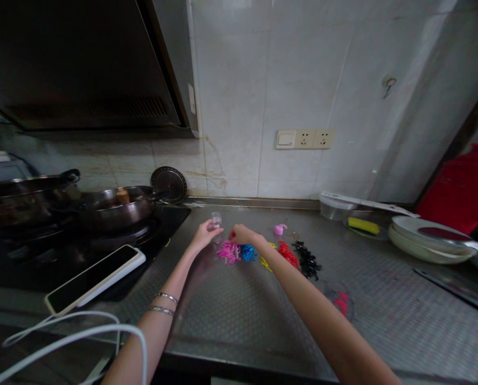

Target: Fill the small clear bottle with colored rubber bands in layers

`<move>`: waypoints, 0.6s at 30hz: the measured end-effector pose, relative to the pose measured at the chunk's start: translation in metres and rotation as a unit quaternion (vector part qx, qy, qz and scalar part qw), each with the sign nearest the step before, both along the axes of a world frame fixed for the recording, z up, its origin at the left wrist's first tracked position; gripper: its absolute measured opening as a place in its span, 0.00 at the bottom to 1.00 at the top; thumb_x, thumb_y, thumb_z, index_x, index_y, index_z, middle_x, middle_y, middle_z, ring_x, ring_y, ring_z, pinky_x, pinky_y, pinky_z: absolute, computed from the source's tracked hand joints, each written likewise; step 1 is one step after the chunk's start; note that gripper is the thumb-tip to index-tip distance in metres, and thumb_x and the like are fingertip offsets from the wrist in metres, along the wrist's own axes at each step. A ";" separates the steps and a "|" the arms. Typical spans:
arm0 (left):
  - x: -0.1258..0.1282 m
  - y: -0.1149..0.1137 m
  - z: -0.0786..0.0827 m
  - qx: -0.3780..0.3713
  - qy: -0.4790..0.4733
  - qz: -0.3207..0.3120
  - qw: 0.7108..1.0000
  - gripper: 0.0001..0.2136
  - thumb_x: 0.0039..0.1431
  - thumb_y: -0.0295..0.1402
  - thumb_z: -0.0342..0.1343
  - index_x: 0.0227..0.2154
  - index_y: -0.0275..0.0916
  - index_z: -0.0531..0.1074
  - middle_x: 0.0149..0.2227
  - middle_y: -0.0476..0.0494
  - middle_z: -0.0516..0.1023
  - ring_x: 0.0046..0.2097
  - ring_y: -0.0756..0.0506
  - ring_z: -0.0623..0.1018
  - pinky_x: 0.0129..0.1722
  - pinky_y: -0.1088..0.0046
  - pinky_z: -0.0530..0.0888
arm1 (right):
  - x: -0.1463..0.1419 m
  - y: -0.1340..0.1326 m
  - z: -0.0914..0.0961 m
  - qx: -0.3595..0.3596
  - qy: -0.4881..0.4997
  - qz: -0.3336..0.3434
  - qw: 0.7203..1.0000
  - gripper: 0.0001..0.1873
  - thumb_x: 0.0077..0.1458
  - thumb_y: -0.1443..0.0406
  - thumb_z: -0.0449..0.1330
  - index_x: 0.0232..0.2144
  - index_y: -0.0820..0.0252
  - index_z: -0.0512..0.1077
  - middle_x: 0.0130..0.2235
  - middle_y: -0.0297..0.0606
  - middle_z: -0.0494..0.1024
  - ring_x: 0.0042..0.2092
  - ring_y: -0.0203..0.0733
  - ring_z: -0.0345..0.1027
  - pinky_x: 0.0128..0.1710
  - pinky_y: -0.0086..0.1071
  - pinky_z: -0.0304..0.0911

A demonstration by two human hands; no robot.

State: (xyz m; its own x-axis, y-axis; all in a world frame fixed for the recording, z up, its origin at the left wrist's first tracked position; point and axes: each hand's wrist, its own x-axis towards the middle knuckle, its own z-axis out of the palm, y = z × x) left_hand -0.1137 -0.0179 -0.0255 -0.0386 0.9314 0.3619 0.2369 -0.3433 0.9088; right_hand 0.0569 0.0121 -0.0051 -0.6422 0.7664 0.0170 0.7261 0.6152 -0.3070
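Observation:
My left hand (205, 235) is closed around a small clear jar (216, 218), held just above the steel counter. Close by on the right, my right hand (242, 234) hovers over the piles with its fingertips pinched together; what is between them is too small to make out. Under the hands lies a heap of pink rubber bands (228, 253), with a blue heap (248, 253) beside it. Yellow bands (265, 264) are partly hidden by my right forearm. Farther right are red bands (288, 254) and black bands (306, 261). A small pink object (279, 229) sits behind them.
On the left, a pan (116, 208) and a larger pot (25, 200) stand on the stove, with a white-edged device (96, 280) and cable in front. At right are a yellow sponge (363, 225), stacked bowls (427, 243), a knife-like dark strip (455, 291) and a red-pink patch (341, 303).

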 end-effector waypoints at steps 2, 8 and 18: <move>0.000 -0.001 0.001 -0.004 0.001 -0.001 1.000 0.17 0.39 0.34 0.62 0.35 0.33 0.70 0.34 0.40 0.77 0.38 0.45 0.75 0.44 0.67 0.68 | -0.001 0.000 -0.001 -0.004 0.006 -0.010 1.000 0.13 0.40 0.71 0.57 0.33 0.63 0.75 0.33 0.40 0.77 0.33 0.37 0.70 0.28 0.21 0.59; 0.000 -0.001 0.000 0.005 0.014 -0.004 1.000 0.17 0.40 0.35 0.61 0.35 0.34 0.70 0.34 0.40 0.76 0.38 0.45 0.75 0.42 0.68 0.68 | -0.003 -0.001 -0.004 -0.017 0.017 -0.050 0.998 0.12 0.39 0.70 0.58 0.31 0.64 0.76 0.31 0.41 0.77 0.32 0.37 0.70 0.26 0.21 0.59; 0.000 -0.001 -0.002 0.009 0.021 -0.003 1.000 0.17 0.41 0.35 0.60 0.36 0.34 0.69 0.36 0.39 0.76 0.39 0.44 0.75 0.42 0.68 0.69 | -0.002 -0.002 -0.007 -0.008 0.073 -0.069 0.995 0.12 0.39 0.71 0.56 0.30 0.65 0.76 0.31 0.41 0.77 0.31 0.36 0.69 0.27 0.21 0.58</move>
State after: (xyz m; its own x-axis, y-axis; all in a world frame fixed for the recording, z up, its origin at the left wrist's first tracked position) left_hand -0.1140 -0.0185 -0.0271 -0.0169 0.9247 0.3804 0.2734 -0.3617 0.8913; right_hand 0.0548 0.0101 -0.0117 -0.5225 0.8480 0.0887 0.7505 0.5068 -0.4242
